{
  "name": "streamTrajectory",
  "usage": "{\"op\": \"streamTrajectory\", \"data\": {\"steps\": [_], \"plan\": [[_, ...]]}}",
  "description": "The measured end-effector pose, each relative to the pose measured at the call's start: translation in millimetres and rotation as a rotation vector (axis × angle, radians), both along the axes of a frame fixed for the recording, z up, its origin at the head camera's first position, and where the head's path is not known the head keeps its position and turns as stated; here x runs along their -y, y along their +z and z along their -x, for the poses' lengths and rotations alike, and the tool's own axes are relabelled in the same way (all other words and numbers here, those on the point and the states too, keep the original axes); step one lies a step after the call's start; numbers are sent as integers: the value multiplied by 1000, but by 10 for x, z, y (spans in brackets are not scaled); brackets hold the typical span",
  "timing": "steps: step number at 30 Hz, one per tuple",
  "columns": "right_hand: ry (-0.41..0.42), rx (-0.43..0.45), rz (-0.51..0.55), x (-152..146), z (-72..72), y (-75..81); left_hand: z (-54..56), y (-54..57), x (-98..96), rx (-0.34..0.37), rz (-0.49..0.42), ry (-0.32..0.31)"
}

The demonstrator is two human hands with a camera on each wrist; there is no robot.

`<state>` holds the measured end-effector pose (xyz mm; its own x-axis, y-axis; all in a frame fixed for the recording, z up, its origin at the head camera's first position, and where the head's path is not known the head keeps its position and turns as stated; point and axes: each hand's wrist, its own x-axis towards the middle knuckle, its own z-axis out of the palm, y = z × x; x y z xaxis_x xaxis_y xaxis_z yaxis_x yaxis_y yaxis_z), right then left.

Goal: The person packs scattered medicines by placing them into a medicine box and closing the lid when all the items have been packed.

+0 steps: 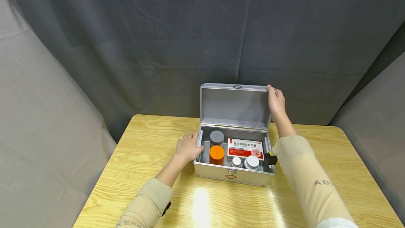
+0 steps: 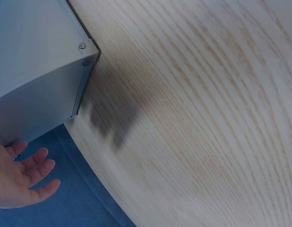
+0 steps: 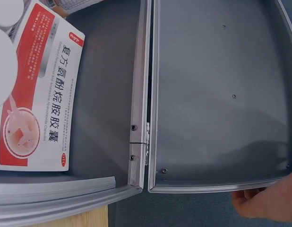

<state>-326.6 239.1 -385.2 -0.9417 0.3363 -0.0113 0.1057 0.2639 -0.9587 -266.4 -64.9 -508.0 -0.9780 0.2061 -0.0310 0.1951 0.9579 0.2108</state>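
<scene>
A silver metal medicine case (image 1: 218, 172) stands on the table with its lid (image 1: 234, 106) raised. At the lid's upper right corner my right hand (image 1: 277, 102) grips the edge; the right wrist view shows its fingers (image 3: 252, 195) partly behind that edge. My left hand (image 1: 188, 147) rests at the case's left side, thumb by the rim, its other fingers (image 2: 39, 172) loosely extended. Inside the case are a grey-capped bottle (image 1: 217, 137), an orange-capped bottle (image 1: 217, 153), a red and white capsule box (image 1: 245, 149) and two white bottles, one small (image 1: 236, 162), one larger (image 1: 252, 163).
The case sits on a wood-grain table (image 1: 142, 143), near its back edge. A dark grey curtain (image 1: 158, 45) hangs behind it, and lighter cloth (image 1: 41, 115) hangs at the left side. A latch (image 1: 232, 172) is on the case's front.
</scene>
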Motion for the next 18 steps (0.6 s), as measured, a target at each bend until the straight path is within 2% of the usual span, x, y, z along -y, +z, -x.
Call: {"op": "streamTrajectory", "data": {"steps": [18], "plan": [[-4,-38,-19,0,-58,-37,10,0,-7,12,-3,0]]}}
